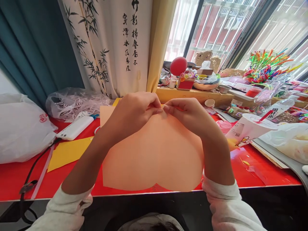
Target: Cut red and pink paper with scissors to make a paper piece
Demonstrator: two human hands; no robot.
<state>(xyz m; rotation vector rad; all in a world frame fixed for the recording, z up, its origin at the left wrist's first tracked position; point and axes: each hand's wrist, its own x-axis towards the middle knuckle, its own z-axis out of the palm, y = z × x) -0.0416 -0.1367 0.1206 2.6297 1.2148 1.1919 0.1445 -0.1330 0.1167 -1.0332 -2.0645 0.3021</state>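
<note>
A large peach-orange paper sheet (156, 154) lies on the red table in front of me. Its near edge is cut in two curves that meet at a small notch. Over the sheet's far part, my left hand (137, 110) is closed, thumb and index finger pinched together. My right hand (184, 112) makes a similar pinch from the other side, and the fingertips of both hands almost meet. Whatever sits between them is too small to make out.
Left are a yellow paper piece (69, 152), a white power bank (75, 127) and a white plastic bag (24, 128). Right stands a paper cup (250, 130) with a red straw. A red balloon (178, 66) and craft items crowd the windowsill. The red table's (271, 176) edge runs nearby.
</note>
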